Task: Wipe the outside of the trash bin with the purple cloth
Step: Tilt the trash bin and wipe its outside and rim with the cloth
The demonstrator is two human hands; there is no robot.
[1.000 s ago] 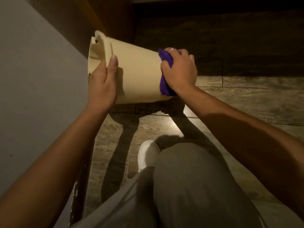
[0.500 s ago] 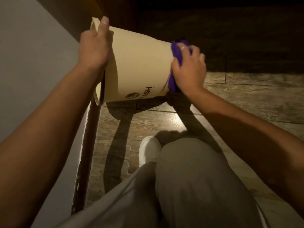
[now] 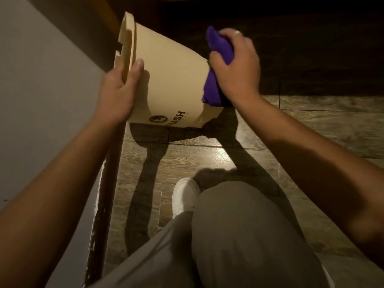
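A cream plastic trash bin is held on its side above the floor, rim to the left, base to the right, with black lettering on its lower side. My left hand grips the rim end, thumb lying across the bin's side. My right hand is closed on the bunched purple cloth and presses it against the bin's base end. Part of the cloth hangs below my palm.
A grey wall with a dark skirting strip runs along the left. Wood-look floor tiles lie below, dark at the back. My bent knee in grey trousers and a white shoe fill the foreground.
My left hand shifted from the top of the rim down to the near side of it. The bin turned, showing more of its lettering. My right hand stayed at the base with the cloth.
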